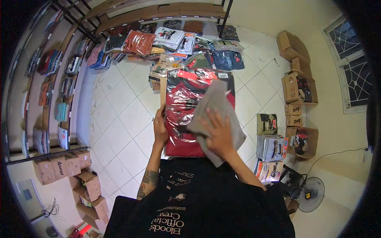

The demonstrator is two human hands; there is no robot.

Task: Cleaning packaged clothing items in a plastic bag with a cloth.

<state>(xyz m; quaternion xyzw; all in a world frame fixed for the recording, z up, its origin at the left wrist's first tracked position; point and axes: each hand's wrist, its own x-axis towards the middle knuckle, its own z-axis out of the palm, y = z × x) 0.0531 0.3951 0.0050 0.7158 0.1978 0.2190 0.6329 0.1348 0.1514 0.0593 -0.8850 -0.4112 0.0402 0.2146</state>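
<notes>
In front of my chest is a clear plastic-wrapped red and black garment [180, 144], with glare across its film and a pale brown edge along its left side. My left hand [160, 129] grips that left edge, its fingers closed around the side. A grey cloth [204, 105] lies slanted over the right half of the package, its upper end blurred. Flat on the cloth, my right hand [217, 133] presses it against the plastic with fingers spread. The cloth hides part of the garment.
Bagged garments [170, 37] are piled on the tiled floor ahead. Shelves [49, 79] of folded clothes line the left. To the right stand cardboard boxes [291, 87], stacked packages [270, 148] and a fan [311, 194]. More boxes [59, 170] sit at lower left.
</notes>
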